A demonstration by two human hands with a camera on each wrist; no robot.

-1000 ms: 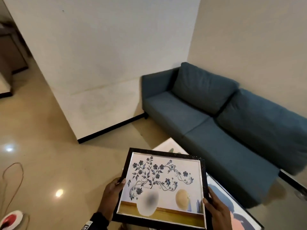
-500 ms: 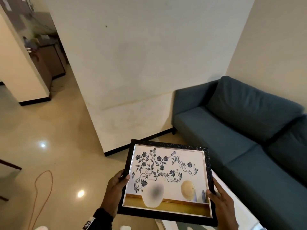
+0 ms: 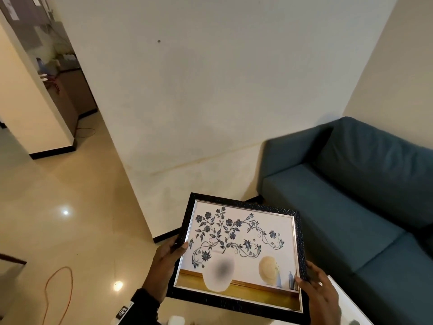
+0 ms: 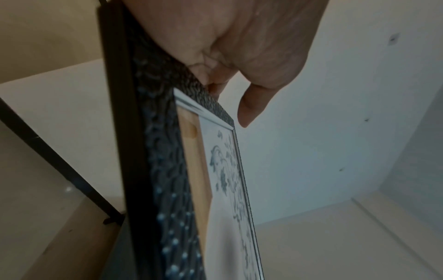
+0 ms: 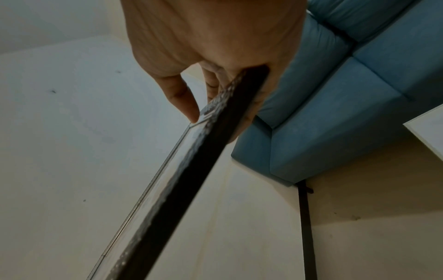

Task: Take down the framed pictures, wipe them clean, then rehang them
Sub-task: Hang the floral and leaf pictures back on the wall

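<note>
I hold a framed picture (image 3: 239, 252) in front of me with both hands: black textured frame, silver inner border, blue flowers and two pale vases. My left hand (image 3: 167, 259) grips its left edge, thumb on the front. My right hand (image 3: 314, 287) grips the lower right corner. The left wrist view shows the frame (image 4: 153, 170) edge-on under my left hand (image 4: 230, 56), thumb lifted off the glass. In the right wrist view my right hand (image 5: 215, 56) clasps the frame's dark edge (image 5: 191, 180). A small nail (image 3: 159, 41) sits high on the white wall.
A blue sofa (image 3: 351, 207) stands against the wall to the right. Another picture's white corner (image 3: 346, 303) shows at the lower right. An orange cable (image 3: 58, 292) loops on the glossy floor at left. A doorway (image 3: 61, 73) opens at the upper left.
The view has swung up and left, bringing the wall and its nail into view. The picture has risen with it; both hands keep the same grip.
</note>
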